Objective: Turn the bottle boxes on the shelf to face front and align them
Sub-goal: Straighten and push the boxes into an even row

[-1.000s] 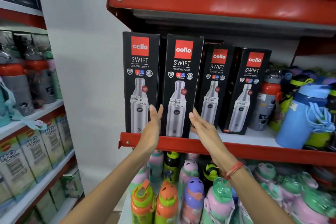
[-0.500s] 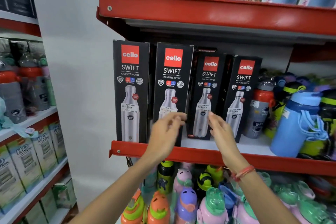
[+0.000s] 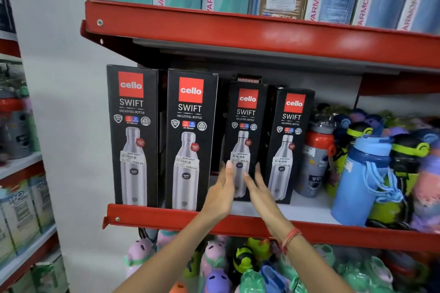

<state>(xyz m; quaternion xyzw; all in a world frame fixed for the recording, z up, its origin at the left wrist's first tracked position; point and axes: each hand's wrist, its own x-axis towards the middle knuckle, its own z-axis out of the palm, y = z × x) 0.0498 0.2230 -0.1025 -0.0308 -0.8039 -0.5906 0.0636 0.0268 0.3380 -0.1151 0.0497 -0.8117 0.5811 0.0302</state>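
Four tall black cardboard boxes, glossy, steel bottle printed on front, upright on red metal shelf [image 3: 166, 217]. First box [image 3: 133, 135] and second box [image 3: 190, 140] at front lip; third box [image 3: 245, 135] and fourth box [image 3: 289, 145] set deeper. Left hand [image 3: 220, 194] and right hand [image 3: 258, 191] flank third box, fingers straight and loose, gripping nothing. Rounded plastic bottles [image 3: 362, 178] right.

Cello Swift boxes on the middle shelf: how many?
4 in a row: far-left box, second box, third box, fourth box. More may stand hidden behind.
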